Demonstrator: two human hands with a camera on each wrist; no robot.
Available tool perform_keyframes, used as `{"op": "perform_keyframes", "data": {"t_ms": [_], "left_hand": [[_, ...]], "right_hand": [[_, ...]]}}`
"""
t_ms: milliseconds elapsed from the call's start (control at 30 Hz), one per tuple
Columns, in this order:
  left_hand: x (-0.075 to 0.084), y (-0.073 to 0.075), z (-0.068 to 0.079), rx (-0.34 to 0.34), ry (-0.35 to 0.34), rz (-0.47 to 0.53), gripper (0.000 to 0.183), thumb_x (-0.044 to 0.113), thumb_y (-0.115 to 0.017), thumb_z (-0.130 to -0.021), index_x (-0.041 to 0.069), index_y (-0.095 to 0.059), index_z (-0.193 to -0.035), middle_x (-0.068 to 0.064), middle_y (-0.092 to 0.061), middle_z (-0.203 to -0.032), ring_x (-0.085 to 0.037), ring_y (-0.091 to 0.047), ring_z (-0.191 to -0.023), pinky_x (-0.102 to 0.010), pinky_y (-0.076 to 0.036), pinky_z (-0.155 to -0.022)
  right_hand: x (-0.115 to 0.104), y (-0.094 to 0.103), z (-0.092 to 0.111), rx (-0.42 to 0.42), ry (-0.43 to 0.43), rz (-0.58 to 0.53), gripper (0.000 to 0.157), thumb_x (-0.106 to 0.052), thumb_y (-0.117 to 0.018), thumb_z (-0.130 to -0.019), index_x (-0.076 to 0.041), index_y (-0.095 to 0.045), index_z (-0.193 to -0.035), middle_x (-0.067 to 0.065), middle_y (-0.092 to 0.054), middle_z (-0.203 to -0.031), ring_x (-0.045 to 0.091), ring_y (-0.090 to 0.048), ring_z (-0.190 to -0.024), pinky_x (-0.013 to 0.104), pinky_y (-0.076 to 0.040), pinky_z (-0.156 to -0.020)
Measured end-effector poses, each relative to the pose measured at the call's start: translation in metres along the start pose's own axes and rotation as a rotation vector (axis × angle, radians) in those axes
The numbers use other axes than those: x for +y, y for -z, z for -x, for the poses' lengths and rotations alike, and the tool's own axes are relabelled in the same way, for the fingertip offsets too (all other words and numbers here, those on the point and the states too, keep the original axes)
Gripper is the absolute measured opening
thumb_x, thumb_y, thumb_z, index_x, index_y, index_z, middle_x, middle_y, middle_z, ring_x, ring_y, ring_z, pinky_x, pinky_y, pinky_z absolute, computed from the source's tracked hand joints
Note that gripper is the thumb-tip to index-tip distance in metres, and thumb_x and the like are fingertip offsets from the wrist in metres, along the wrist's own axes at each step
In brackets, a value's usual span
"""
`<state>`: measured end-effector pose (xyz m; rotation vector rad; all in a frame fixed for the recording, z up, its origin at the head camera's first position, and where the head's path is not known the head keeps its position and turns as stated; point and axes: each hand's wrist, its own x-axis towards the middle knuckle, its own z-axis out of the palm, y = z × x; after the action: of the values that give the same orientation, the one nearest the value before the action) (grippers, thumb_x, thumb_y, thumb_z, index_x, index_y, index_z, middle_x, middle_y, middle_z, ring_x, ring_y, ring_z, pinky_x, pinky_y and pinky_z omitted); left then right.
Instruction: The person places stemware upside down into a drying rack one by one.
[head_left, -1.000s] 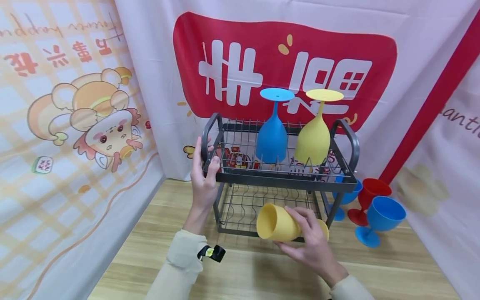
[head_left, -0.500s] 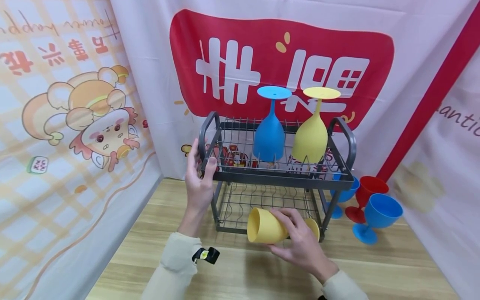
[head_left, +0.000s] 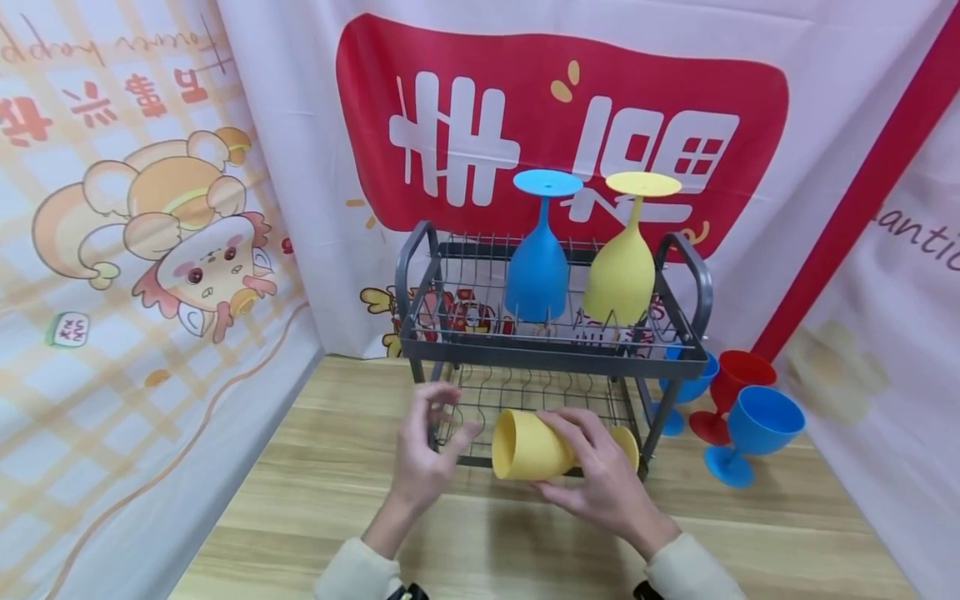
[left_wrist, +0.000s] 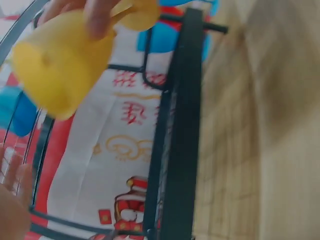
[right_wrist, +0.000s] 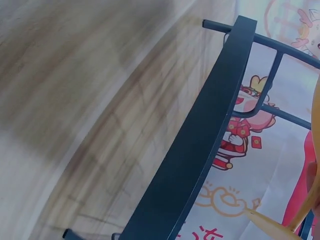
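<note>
My right hand (head_left: 603, 479) grips a yellow goblet (head_left: 528, 446) lying sideways, its mouth facing left, in front of the dark two-tier dish rack (head_left: 555, 357). In the left wrist view the same yellow goblet (left_wrist: 65, 60) appears close up, blurred, with fingers on it. My left hand (head_left: 427, 446) hovers at the rack's lower left, fingers spread and holding nothing, a short way from the goblet's mouth. Upside down on the upper tier stand a blue goblet (head_left: 537, 279) and another yellow goblet (head_left: 621, 279). Only a sliver of the held goblet shows in the right wrist view.
Right of the rack, a red goblet (head_left: 731, 396) and a blue goblet (head_left: 757, 429) stand upright on the wooden table (head_left: 300, 467). Another blue goblet (head_left: 693, 387) is partly behind the rack's post. Printed cloth (head_left: 300, 167) hangs at the back and sides.
My left hand has let go of the rack's upper left side and come down toward the held goblet. My right hand has shifted slightly left with the yellow goblet.
</note>
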<state>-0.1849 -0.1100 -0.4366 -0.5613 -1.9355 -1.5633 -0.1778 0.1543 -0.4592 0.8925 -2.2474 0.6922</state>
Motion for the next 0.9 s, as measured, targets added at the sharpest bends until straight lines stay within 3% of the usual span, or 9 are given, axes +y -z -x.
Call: {"op": "perform_keyframes", "data": {"t_ms": [67, 133, 200, 267, 500, 633, 733, 833, 900], "left_hand": [[0.002, -0.005, 0.008, -0.174, 0.042, -0.036, 0.061, 0.021, -0.080, -0.089, 0.012, -0.056, -0.145, -0.007, -0.061, -0.139, -0.022, -0.062, -0.120, -0.034, -0.059, -0.097], [0.005, -0.011, 0.012, -0.293, 0.058, -0.062, 0.070, 0.028, -0.082, -0.089, 0.021, -0.053, -0.152, -0.005, -0.056, -0.150, -0.024, -0.061, -0.126, -0.038, -0.060, -0.099], [0.007, -0.015, 0.014, -0.355, 0.069, -0.065, 0.067, 0.032, -0.082, -0.090, 0.026, -0.054, -0.151, -0.001, -0.055, -0.152, -0.024, -0.061, -0.128, -0.037, -0.061, -0.096], [0.008, -0.018, 0.016, -0.373, 0.069, -0.060, 0.061, 0.032, -0.081, -0.091, 0.028, -0.059, -0.148, 0.001, -0.058, -0.149, -0.022, -0.061, -0.127, -0.034, -0.062, -0.093], [0.000, -0.020, 0.022, -0.302, 0.077, -0.033, 0.049, 0.026, -0.080, -0.094, 0.024, -0.065, -0.141, -0.002, -0.064, -0.140, -0.019, -0.065, -0.119, -0.033, -0.064, -0.089], [-0.005, -0.021, 0.024, -0.207, 0.166, 0.010, 0.047, 0.022, -0.079, -0.095, 0.024, -0.065, -0.140, -0.004, -0.064, -0.139, -0.022, -0.068, -0.114, -0.034, -0.064, -0.091], [-0.007, -0.020, 0.026, -0.136, 0.231, 0.072, 0.048, 0.016, -0.079, -0.094, 0.025, -0.065, -0.139, -0.005, -0.063, -0.137, -0.021, -0.068, -0.112, -0.034, -0.064, -0.092], [-0.009, -0.022, 0.028, -0.092, 0.265, 0.157, 0.047, 0.009, -0.077, -0.095, 0.019, -0.064, -0.139, -0.008, -0.063, -0.137, -0.020, -0.069, -0.111, -0.035, -0.065, -0.092], [-0.010, -0.023, 0.031, -0.092, 0.272, 0.207, 0.048, 0.005, -0.075, -0.095, 0.013, -0.062, -0.141, -0.011, -0.063, -0.138, -0.019, -0.069, -0.112, -0.035, -0.065, -0.092]], "right_hand": [[-0.002, -0.001, -0.001, 0.014, 0.011, -0.004, 0.104, -0.030, -0.104, -0.059, -0.015, -0.057, -0.150, 0.011, -0.059, -0.137, 0.026, -0.066, -0.118, 0.044, -0.066, -0.090], [-0.004, -0.002, -0.002, 0.020, 0.024, -0.002, 0.102, -0.029, -0.104, -0.059, -0.014, -0.058, -0.149, 0.012, -0.060, -0.136, 0.026, -0.067, -0.116, 0.043, -0.066, -0.090], [-0.006, -0.003, -0.001, 0.014, 0.033, 0.000, 0.102, -0.029, -0.103, -0.059, -0.014, -0.058, -0.149, 0.012, -0.060, -0.137, 0.026, -0.066, -0.117, 0.042, -0.066, -0.089], [-0.007, -0.004, -0.001, 0.002, 0.031, 0.006, 0.101, -0.030, -0.102, -0.061, -0.014, -0.057, -0.150, 0.012, -0.060, -0.138, 0.026, -0.066, -0.118, 0.041, -0.066, -0.089], [-0.011, -0.009, 0.004, 0.009, 0.027, 0.046, 0.103, -0.037, -0.102, -0.064, -0.015, -0.055, -0.154, 0.013, -0.059, -0.141, 0.027, -0.061, -0.123, 0.045, -0.062, -0.095], [-0.014, -0.013, 0.009, 0.133, 0.071, 0.057, 0.088, -0.049, -0.094, -0.075, -0.010, -0.062, -0.147, 0.016, -0.063, -0.139, 0.030, -0.061, -0.122, 0.042, -0.055, -0.101], [-0.015, -0.017, 0.015, 0.242, 0.082, 0.070, 0.068, -0.057, -0.082, -0.087, -0.006, -0.072, -0.129, 0.013, -0.070, -0.124, 0.027, -0.066, -0.108, 0.037, -0.056, -0.095], [-0.015, -0.021, 0.024, 0.252, -0.005, 0.075, 0.058, -0.059, -0.074, -0.094, -0.006, -0.076, -0.117, 0.007, -0.073, -0.110, 0.022, -0.068, -0.097, 0.035, -0.059, -0.085], [-0.016, -0.023, 0.029, 0.213, -0.100, 0.040, 0.050, -0.051, -0.075, -0.096, -0.007, -0.076, -0.118, 0.003, -0.075, -0.108, 0.020, -0.070, -0.095, 0.036, -0.061, -0.081]]}}
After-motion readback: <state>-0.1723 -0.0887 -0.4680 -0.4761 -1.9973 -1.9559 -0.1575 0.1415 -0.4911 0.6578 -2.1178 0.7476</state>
